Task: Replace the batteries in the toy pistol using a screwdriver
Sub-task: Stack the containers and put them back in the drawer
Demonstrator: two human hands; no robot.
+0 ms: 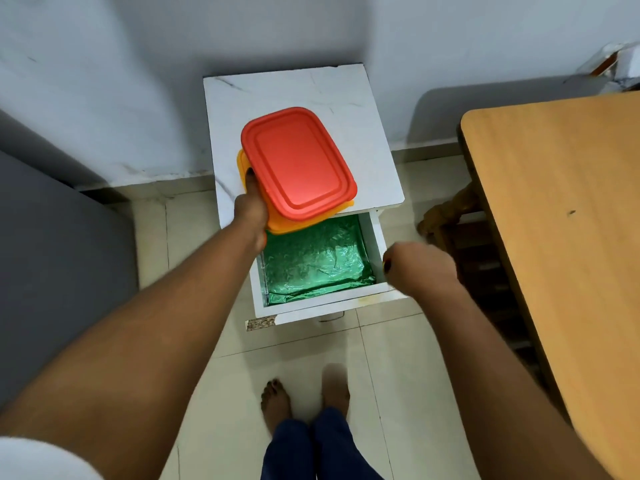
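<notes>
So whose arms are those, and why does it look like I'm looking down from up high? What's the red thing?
There is no robot here. A person wears a camera on their head, so the one picture looks down along their own arms to their feet on the floor. The left hand grips a stack of two boxes, a red box sitting on an orange box, above a small white cabinet. The cabinet's drawer is pulled open; it is lined with shiny green foil. The right hand is beside the drawer's front corner, fingers curled; I cannot tell whether it touches it. A wooden table stands on the right. No toy pistol or screwdriver shows.
</notes>
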